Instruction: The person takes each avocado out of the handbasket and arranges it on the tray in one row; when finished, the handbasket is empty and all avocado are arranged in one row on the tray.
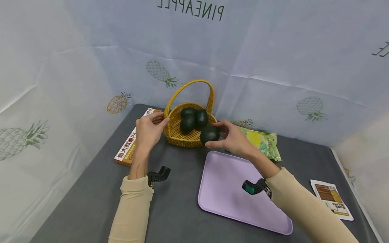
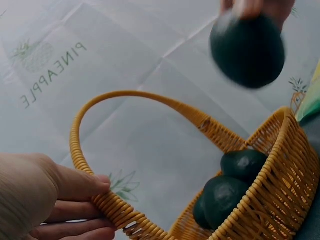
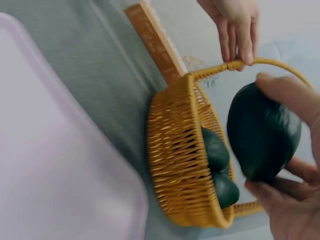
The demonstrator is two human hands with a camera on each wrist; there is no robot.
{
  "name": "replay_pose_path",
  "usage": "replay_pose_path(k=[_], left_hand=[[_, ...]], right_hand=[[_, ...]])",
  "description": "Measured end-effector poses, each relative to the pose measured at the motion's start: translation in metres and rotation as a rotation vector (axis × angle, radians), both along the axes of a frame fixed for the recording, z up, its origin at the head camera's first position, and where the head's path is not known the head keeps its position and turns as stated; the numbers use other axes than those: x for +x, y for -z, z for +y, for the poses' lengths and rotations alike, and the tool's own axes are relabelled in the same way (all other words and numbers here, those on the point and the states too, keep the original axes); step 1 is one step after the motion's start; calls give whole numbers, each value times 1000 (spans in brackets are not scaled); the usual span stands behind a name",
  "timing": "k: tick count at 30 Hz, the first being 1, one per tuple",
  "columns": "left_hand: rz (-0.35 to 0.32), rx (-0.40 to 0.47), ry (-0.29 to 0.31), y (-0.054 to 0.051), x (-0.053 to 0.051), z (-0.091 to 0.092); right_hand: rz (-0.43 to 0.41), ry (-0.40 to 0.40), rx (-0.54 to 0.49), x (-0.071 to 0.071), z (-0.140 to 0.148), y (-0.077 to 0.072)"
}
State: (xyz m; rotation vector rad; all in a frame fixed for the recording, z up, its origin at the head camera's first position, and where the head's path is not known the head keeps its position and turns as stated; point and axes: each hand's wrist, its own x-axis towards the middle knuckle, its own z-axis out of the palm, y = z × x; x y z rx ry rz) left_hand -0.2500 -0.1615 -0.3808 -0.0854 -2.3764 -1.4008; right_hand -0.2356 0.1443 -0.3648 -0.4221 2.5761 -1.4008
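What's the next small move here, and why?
Probably ease the held avocado inward over the basket and lower it beside the three other avocados. The right hand holds it by the basket's near right side, bare weave shows around those inside, and the left hand grips the handle, which should steady things.

Left grip [image 1: 149, 131] pinching, right grip [image 1: 234, 139] curled

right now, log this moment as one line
left hand: holds basket handle | right hand: grips avocado | basket: three avocados inside
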Motion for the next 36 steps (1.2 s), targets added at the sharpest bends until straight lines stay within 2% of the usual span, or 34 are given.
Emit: replay_pose_path(k=[3, 7, 11, 15, 19, 24, 29, 36], left_hand=[[3, 4, 1, 1, -1, 0], [5, -9, -5, 2, -2, 0], [8, -11, -6, 2, -2, 0], [20, -12, -1, 2, -4, 1], [15, -14, -11, 2, -4, 1], [11, -7, -17, 2, -3, -1], [19, -4, -7, 2, -3, -1], [20, -7, -4, 3, -4, -1]], right_hand=[[-17, -36, -95, 21, 15, 9], [-35, -66, -171, 48, 29, 21], [-29, -75, -191, 70, 42, 33], [-23, -64, -217, 84, 50, 44], [2, -68, -238, 90, 53, 57], [49, -113, -229, 93, 50, 75], [46, -127, -202, 94, 46, 89], [49, -143, -148, 92, 44, 101]])
